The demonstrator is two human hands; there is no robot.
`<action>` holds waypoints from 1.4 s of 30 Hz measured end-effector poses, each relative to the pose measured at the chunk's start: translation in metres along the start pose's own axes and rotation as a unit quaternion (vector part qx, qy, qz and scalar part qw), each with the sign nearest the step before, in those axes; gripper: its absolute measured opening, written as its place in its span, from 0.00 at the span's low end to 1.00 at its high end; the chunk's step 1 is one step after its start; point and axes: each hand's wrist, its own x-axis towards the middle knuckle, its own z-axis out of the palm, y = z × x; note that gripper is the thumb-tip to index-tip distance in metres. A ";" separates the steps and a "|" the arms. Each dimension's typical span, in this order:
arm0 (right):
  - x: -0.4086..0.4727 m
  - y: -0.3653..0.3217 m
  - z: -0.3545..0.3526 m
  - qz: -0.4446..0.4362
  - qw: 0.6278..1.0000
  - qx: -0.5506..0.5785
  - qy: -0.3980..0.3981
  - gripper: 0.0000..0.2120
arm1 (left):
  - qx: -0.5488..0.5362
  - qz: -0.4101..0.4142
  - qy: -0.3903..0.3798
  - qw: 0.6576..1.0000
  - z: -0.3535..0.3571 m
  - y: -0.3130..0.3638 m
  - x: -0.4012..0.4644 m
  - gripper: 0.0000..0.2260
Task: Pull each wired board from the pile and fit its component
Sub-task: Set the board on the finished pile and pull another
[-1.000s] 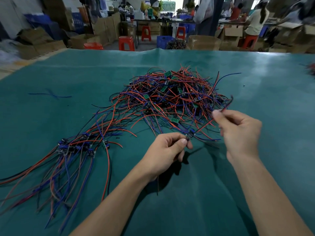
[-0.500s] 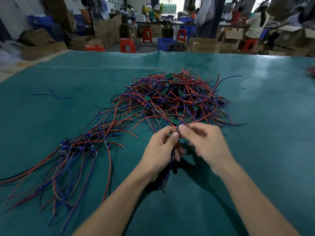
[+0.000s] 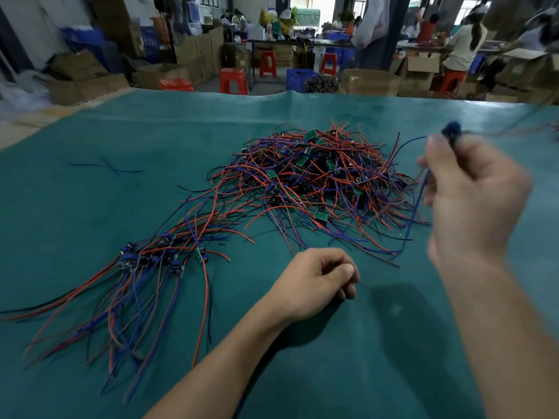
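Fingers, right hand (image 3: 472, 195): curled and pinching a small dark blue part with wires trailing from it (image 3: 451, 133), raised above the worktop to the right of the pile; motion blur hides the detail, and whether the component is fitted cannot be told.
Fingers, left hand (image 3: 314, 281): loosely curled, thumb against forefinger, resting on the worktop just in front of the pile; whether they hold anything small cannot be told.
Pile (image 3: 317, 173): a dense tangle of red, blue and black wires with small green boards showing among them, lying at the middle of the worktop.
Laid-out group (image 3: 157, 258): to the left front of the pile, several boards carrying dark blue parts lie close together, their wires fanned toward the near left edge.
Progress: judged from the two heaps, only a small share is done; the pile is by far the larger, so most boards remain to be pulled and fitted.
Stray wire (image 3: 109, 168): blue, lying alone well to the left of the pile.
Worktop (image 3: 393, 373): covered with a green sheet.
Beyond the pile: red stools (image 3: 233, 80), cardboard boxes, other workers.
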 end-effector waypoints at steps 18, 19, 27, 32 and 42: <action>-0.006 0.068 0.067 0.034 0.713 -0.547 -0.436 0.15 | 0.032 -0.004 0.116 0.993 -0.002 -0.009 0.008 0.07; -0.004 0.071 0.065 0.040 0.722 -0.531 -0.443 0.14 | 0.039 -0.004 0.120 0.992 -0.002 -0.009 0.008 0.07; 0.024 0.044 0.026 0.133 0.903 -0.256 -0.318 0.03 | -0.036 -0.013 0.150 0.988 -0.001 -0.008 0.008 0.09; 0.001 0.014 -0.006 0.389 0.840 0.188 -0.329 0.11 | -0.135 -0.022 0.163 0.977 -0.002 0.000 0.007 0.11; -0.047 0.060 -0.004 0.397 0.863 0.129 -0.285 0.06 | -0.162 -0.004 0.112 0.980 -0.004 0.007 0.000 0.10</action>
